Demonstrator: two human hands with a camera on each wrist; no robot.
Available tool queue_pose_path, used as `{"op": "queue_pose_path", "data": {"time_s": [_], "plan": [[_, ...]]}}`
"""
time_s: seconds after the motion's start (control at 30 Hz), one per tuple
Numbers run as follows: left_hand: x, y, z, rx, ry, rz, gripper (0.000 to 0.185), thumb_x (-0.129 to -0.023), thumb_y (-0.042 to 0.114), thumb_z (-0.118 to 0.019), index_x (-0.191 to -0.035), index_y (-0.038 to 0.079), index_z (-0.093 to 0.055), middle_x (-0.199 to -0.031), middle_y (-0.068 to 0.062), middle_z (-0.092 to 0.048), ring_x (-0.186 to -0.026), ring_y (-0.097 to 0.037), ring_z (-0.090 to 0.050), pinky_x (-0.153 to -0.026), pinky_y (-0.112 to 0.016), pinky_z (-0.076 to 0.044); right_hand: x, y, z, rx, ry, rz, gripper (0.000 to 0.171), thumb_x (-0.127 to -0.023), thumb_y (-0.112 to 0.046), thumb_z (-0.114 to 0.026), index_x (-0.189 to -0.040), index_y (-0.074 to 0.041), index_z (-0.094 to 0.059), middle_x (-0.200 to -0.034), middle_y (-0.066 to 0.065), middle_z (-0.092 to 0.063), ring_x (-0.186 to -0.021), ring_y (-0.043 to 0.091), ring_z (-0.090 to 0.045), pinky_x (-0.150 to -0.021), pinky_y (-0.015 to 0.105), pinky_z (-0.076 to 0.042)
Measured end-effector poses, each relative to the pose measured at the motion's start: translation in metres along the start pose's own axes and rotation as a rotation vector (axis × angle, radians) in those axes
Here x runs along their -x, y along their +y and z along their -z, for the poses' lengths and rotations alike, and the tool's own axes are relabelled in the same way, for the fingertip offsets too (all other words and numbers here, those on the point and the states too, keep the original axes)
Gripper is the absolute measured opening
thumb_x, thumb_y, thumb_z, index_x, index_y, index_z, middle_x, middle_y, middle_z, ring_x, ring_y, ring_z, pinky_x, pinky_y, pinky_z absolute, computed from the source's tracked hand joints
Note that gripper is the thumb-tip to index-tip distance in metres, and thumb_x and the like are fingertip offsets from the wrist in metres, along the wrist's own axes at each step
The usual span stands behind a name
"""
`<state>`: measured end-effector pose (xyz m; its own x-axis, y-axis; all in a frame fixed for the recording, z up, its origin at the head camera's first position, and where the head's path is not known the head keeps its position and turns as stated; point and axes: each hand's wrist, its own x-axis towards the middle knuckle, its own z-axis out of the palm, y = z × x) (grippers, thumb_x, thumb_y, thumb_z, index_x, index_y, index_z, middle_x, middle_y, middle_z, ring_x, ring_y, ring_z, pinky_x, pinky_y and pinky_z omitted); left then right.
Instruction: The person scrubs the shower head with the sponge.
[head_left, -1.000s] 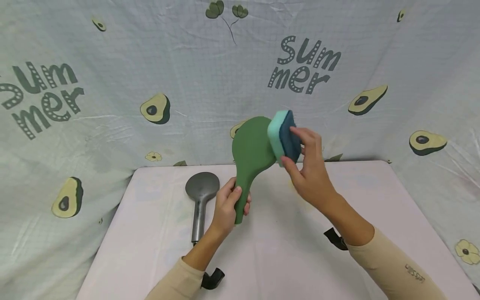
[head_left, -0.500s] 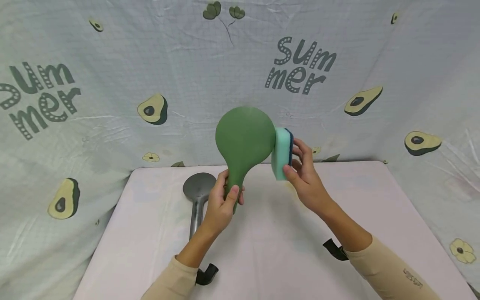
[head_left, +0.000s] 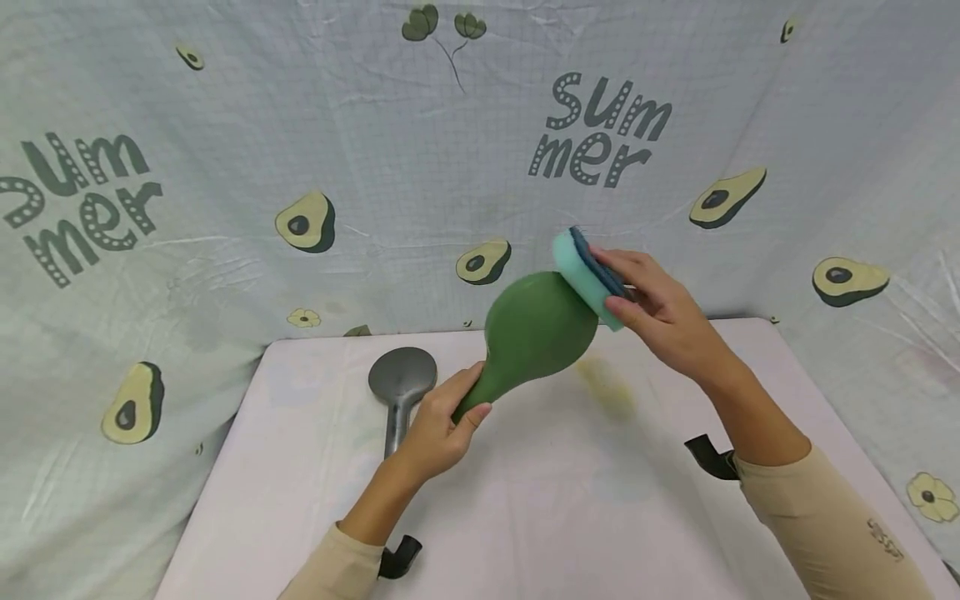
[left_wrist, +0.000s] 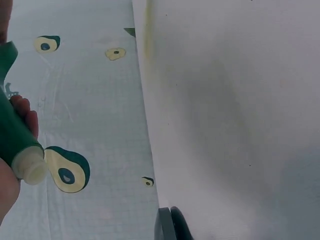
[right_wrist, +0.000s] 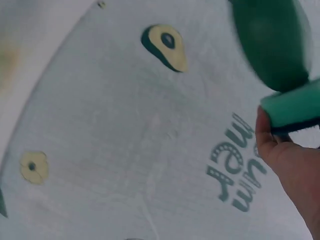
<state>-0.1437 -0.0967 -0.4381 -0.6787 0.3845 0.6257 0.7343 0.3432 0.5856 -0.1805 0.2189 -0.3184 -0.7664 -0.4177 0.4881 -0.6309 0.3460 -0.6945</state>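
Sleeves are cut off at the lower edge. Above the white table (head_left: 525, 517), a green shower head (head_left: 536, 333) is gripped by its handle in the left hand (head_left: 438, 429); its face is hidden. A sponge (head_left: 588, 279) is pinched in the right hand (head_left: 660, 312) against its rim. Farther back, a grey shower head (head_left: 401, 387) lies partly hidden behind the left hand.
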Motion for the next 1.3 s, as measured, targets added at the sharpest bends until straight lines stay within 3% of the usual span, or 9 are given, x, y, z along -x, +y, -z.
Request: {"op": "queue_pose_path", "data": {"time_s": [0.17,0.33,0.5,0.7,0.83,0.97,1.1,1.2,1.3], "plan": [[0.003,-0.002,-0.005,-0.054,-0.022,-0.026,0.048,-0.094,0.002,-0.069,-0.138,-0.009,-0.056,-0.119,-0.017,-0.070,-0.091,-0.022,-0.065,-0.075,-0.037,-0.058,-0.001,-0.007,0.006,0.271,-0.039,0.044,0.057,-0.103,-0.010,-0.063,-0.156,-0.024,-0.048,-0.153,0.008,-0.045,-0.137,0.021,-0.045,-0.105,0.016,-0.037],[0.002,-0.002,-0.008,-0.016,0.034,-0.013,0.048,-0.092,0.000,-0.070,-0.137,-0.010,-0.058,-0.114,-0.017,-0.071,-0.088,-0.021,-0.064,-0.073,-0.035,-0.056,0.008,0.005,0.001,0.095,0.019,-0.041,0.058,-0.106,-0.005,-0.055,-0.160,-0.021,-0.040,-0.151,0.009,-0.045,-0.129,0.008,-0.050,-0.096,0.011,-0.044],[0.001,-0.004,-0.010,0.019,0.092,-0.008,0.050,-0.090,-0.002,-0.072,-0.138,-0.006,-0.059,-0.106,-0.014,-0.070,-0.084,-0.020,-0.061,-0.069,-0.033,-0.054,0.023,0.021,-0.002,-0.091,0.004,-0.176,0.057,-0.110,-0.008,-0.044,-0.164,-0.020,-0.028,-0.155,0.013,-0.038,-0.127,0.002,-0.051,-0.094,0.011,-0.047],[0.000,-0.005,-0.009,0.057,0.065,0.033,0.053,-0.092,-0.002,-0.072,-0.142,-0.006,-0.056,-0.112,-0.015,-0.070,-0.089,-0.020,-0.061,-0.073,-0.034,-0.054,0.024,0.027,-0.003,-0.116,-0.017,-0.179,0.057,-0.111,-0.009,-0.044,-0.164,-0.022,-0.027,-0.158,0.012,-0.036,-0.129,0.006,-0.051,-0.095,0.013,-0.048],[0.001,-0.006,-0.008,0.040,0.012,0.045,0.054,-0.092,0.000,-0.073,-0.143,-0.006,-0.056,-0.114,-0.015,-0.069,-0.090,-0.020,-0.061,-0.074,-0.033,-0.055,0.018,0.021,0.001,0.064,-0.021,-0.097,0.058,-0.108,-0.009,-0.051,-0.162,-0.023,-0.035,-0.154,0.010,-0.041,-0.128,0.013,-0.051,-0.093,0.014,-0.047],[-0.001,-0.007,-0.007,-0.038,-0.051,0.035,0.051,-0.093,0.003,-0.074,-0.142,-0.002,-0.058,-0.111,-0.011,-0.069,-0.085,-0.017,-0.059,-0.070,-0.029,-0.054,0.012,0.011,0.003,0.323,-0.032,-0.006,0.058,-0.105,-0.011,-0.059,-0.158,-0.026,-0.044,-0.155,0.010,-0.040,-0.134,0.025,-0.046,-0.098,0.035,-0.048],[-0.002,-0.005,-0.007,-0.151,-0.106,0.049,0.049,-0.094,0.009,-0.075,-0.140,0.004,-0.061,-0.106,-0.007,-0.069,-0.080,-0.014,-0.056,-0.066,-0.025,-0.051,0.009,0.000,-0.009,0.531,-0.073,0.169,0.061,-0.098,-0.009,-0.069,-0.154,-0.024,-0.050,-0.154,0.022,-0.039,-0.136,0.040,-0.045,-0.101,0.058,-0.049],[-0.004,-0.004,-0.010,-0.216,-0.122,0.065,0.049,-0.093,0.012,-0.076,-0.139,0.005,-0.062,-0.104,-0.005,-0.069,-0.077,-0.013,-0.055,-0.064,-0.025,-0.049,0.011,-0.004,-0.025,0.677,-0.095,0.307,0.065,-0.092,-0.009,-0.076,-0.151,-0.024,-0.052,-0.150,0.029,-0.041,-0.131,0.047,-0.048,-0.102,0.062,-0.049],[-0.005,-0.005,-0.015,-0.253,-0.111,0.069,0.048,-0.093,0.012,-0.078,-0.138,0.006,-0.064,-0.103,-0.005,-0.070,-0.075,-0.012,-0.055,-0.063,-0.025,-0.048,0.014,-0.003,-0.037,0.779,-0.115,0.357,0.067,-0.091,-0.013,-0.078,-0.152,-0.026,-0.052,-0.148,0.030,-0.042,-0.125,0.050,-0.051,-0.100,0.060,-0.053]]}}
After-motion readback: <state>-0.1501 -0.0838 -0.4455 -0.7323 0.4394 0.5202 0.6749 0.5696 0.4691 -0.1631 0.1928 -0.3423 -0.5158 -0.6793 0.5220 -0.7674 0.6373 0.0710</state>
